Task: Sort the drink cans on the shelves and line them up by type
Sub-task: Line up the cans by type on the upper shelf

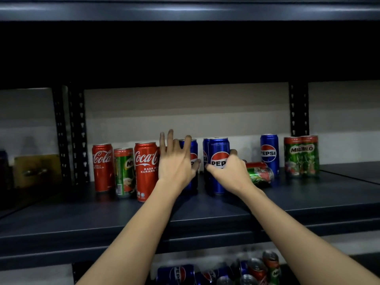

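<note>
On the dark shelf (82, 214) stand two red Coca-Cola cans (102, 167) (145, 171) with a green Milo can (124, 172) between them. My left hand (176, 159) hovers with fingers spread in front of a blue Pepsi can (192, 149), the thumb against it. My right hand (230, 171) wraps around the front blue Pepsi can (219, 153), with another Pepsi can (205, 149) just behind it. A Milo can (260, 172) lies on its side to the right. Further right stand a Pepsi can (269, 153) and two Milo cans (301, 156).
Black perforated uprights (70, 132) (299, 108) stand at the back of the shelf. An upper shelf (185, 9) hangs overhead. On the lower shelf lie several jumbled Pepsi and Milo cans (226, 272). A brown object (37, 169) sits in the neighbouring bay at left.
</note>
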